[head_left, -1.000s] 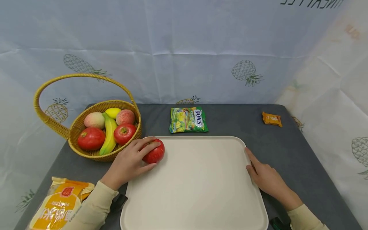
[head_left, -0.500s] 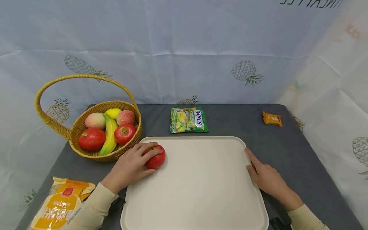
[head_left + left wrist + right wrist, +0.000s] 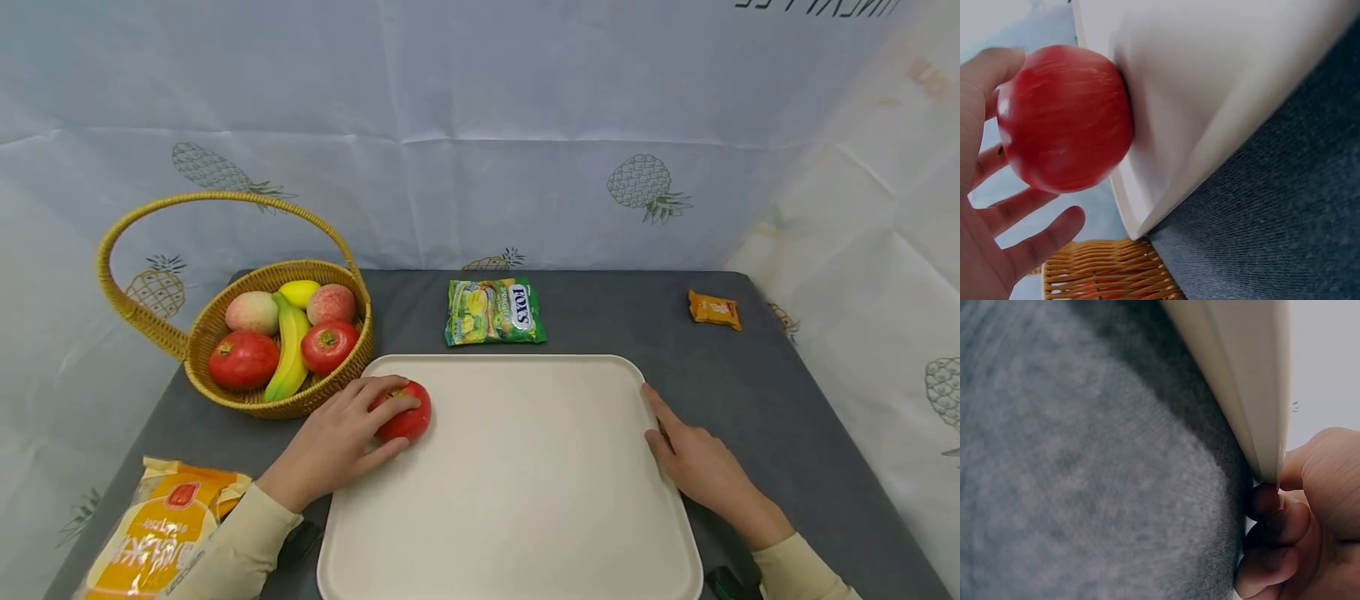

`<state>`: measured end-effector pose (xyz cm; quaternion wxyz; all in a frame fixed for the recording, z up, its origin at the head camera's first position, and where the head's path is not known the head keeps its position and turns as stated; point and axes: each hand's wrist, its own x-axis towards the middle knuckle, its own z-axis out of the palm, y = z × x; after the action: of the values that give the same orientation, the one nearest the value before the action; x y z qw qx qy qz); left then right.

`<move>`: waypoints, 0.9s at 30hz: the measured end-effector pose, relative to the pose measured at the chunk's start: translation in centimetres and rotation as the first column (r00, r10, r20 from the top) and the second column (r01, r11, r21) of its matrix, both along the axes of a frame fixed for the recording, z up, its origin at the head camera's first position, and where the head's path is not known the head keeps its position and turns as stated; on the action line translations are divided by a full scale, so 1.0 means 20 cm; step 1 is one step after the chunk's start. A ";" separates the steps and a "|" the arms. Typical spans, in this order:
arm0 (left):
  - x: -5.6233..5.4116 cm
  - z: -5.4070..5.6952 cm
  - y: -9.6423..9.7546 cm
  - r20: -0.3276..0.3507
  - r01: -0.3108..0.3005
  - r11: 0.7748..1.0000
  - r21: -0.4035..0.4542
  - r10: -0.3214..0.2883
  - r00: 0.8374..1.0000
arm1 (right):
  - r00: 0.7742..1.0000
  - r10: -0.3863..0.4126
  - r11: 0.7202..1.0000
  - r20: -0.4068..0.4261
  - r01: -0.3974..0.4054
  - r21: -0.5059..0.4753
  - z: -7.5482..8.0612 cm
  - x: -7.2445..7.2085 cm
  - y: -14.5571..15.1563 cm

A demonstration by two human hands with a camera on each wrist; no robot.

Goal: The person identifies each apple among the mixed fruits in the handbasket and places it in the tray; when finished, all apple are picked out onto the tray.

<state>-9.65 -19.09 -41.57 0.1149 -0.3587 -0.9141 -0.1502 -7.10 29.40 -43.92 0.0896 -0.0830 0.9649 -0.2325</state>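
On the upper left corner of a cream tray point(image 3: 517, 467) sits a red apple point(image 3: 417, 417). My left hand point(image 3: 337, 446) holds it, fingers draped over its top and thumb along its near side. In the left wrist view the apple point(image 3: 1066, 119) rests low in the tray, with the thumb and some fingers around it and the little finger point(image 3: 1047, 240) spread away. My right hand point(image 3: 701, 467) grips the tray's right rim. The right wrist view has curled fingertips point(image 3: 1272, 525) tucked at the tray's edge point(image 3: 1260, 394).
A wicker basket point(image 3: 281, 408) of fruit with a tall handle stands by the tray's upper left corner. A green FOX'S candy bag point(image 3: 495, 312) lies behind the tray, a small orange packet point(image 3: 714, 310) far right. A yellow snack bag point(image 3: 161, 533) lies beside my left sleeve.
My left hand and the apple have shifted slightly toward me on the tray, mostly in the first half second. The right hand keeps its place on the rim.
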 end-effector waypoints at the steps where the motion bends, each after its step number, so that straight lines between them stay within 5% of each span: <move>1: 0.00 0.00 0.00 -0.001 0.001 1.000 0.001 -0.001 1.000 | 1.000 0.000 1.000 -0.001 0.000 0.000 0.00 0.00 0.00; 9: 0.02 0.02 0.00 0.006 -0.011 1.000 -0.022 0.011 1.000 | 1.000 0.002 1.000 0.020 -0.002 -0.008 0.01 0.00 0.00; 15: -0.01 0.11 -0.05 0.022 -0.037 0.999 0.018 0.037 0.999 | 1.000 0.001 1.000 0.024 -0.001 -0.007 0.01 0.00 0.00; 21: -0.10 0.25 -0.20 0.015 -0.072 0.984 0.164 0.070 0.997 | 1.000 0.009 1.000 0.020 -0.008 -0.015 0.00 0.00 0.01; 27: -0.24 0.27 -0.37 0.141 -0.118 0.968 0.222 0.088 0.986 | 1.000 0.014 1.000 0.012 -0.014 -0.017 -0.01 0.00 0.02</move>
<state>-14.43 -26.41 -36.16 0.1032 -0.2845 -0.9135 -0.2719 -7.18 29.75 -44.08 0.0964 -0.0892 0.9618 -0.2402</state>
